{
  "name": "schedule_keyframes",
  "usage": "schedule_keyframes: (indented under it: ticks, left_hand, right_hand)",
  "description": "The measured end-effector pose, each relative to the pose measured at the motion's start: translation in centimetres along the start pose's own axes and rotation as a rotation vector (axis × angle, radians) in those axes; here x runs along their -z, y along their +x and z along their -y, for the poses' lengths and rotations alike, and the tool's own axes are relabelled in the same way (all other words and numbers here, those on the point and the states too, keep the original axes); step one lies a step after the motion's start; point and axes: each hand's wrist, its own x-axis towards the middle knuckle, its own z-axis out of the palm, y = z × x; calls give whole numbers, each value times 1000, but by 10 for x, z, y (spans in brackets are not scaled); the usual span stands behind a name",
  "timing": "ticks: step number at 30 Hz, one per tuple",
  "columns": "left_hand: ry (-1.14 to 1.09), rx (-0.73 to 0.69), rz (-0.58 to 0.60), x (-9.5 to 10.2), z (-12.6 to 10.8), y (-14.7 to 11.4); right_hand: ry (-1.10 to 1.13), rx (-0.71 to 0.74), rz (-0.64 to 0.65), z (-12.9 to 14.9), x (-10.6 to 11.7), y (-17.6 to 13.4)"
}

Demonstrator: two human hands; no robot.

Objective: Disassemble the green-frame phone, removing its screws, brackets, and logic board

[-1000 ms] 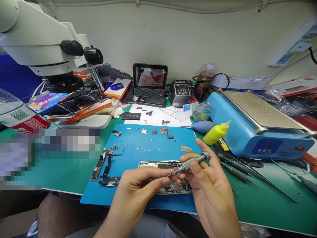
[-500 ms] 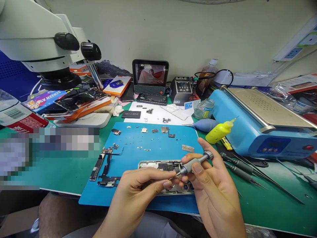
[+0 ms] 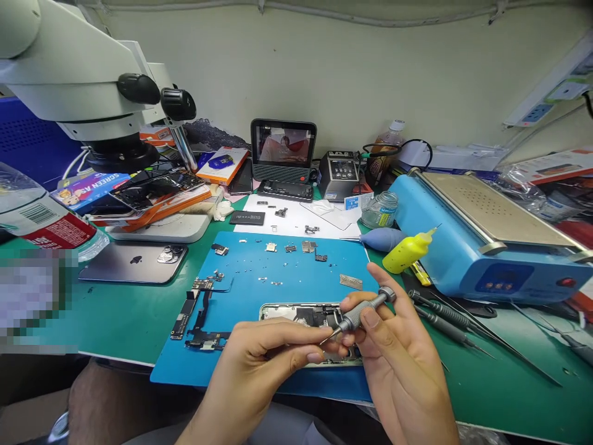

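My right hand [image 3: 403, 346] is closed around the grey knurled handle of a precision screwdriver [image 3: 356, 317], which slants down to the left. At its thin tip, my left hand [image 3: 271, 352] is closed with thumb and index finger nearly together. Anything pinched there is too small to make out. Beneath both hands lies an opened phone housing [image 3: 280, 311], partly hidden by the fingers. It rests on a blue mat [image 3: 250, 254]. Left of it on the mat are a long phone board [image 3: 184, 315] and a dark flex part with a connector [image 3: 206, 340].
Small screws and a metal bracket [image 3: 351, 282] lie on the mat. A battery [image 3: 248, 218] sits behind it. Tweezers [image 3: 519, 349], a yellow bottle [image 3: 407, 252] and a blue heating plate machine [image 3: 463, 266] are right. A microscope [image 3: 92, 86] and a phone [image 3: 134, 261] are left.
The view has shifted slightly, so the scene sits a little lower. Both hands keep nearly the same pose; the screwdriver tip shows a bit more clearly by my left fingertips.
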Motion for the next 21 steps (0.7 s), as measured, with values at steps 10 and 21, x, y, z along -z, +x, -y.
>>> schedule_keyframes:
  ticks: [10,21]
  left_hand:
    - [1131,-549,1,24,4,-5]
    - [1189,-592,4,17,9,-11]
  right_hand:
    - [65,192,-311,14,10,12]
    - [-342,534,-285,-4,-4,-6]
